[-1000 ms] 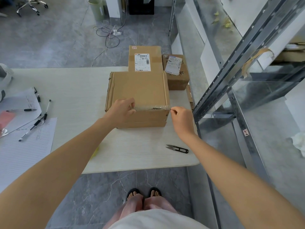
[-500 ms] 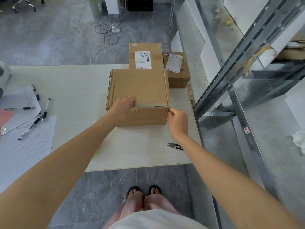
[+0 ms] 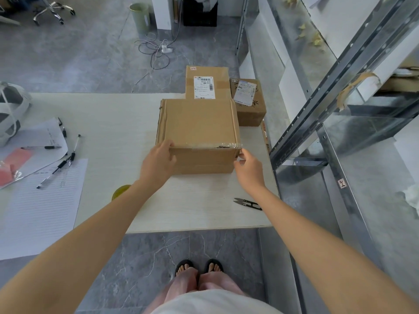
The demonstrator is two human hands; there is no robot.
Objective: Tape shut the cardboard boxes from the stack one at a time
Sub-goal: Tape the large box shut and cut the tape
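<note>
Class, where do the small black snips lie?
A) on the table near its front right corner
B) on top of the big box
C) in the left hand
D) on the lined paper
A: the snips lie on the table by its front right corner, apart from the box.

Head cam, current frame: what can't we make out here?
Head view:
Right hand grip at the cardboard box corner: too small to tell whether it pinches the clear tape.
Yellow round object: mostly behind the left forearm.
Snips: handle end behind the right forearm.
Shipping labels: print too small.
White device: cut by left edge.
</note>
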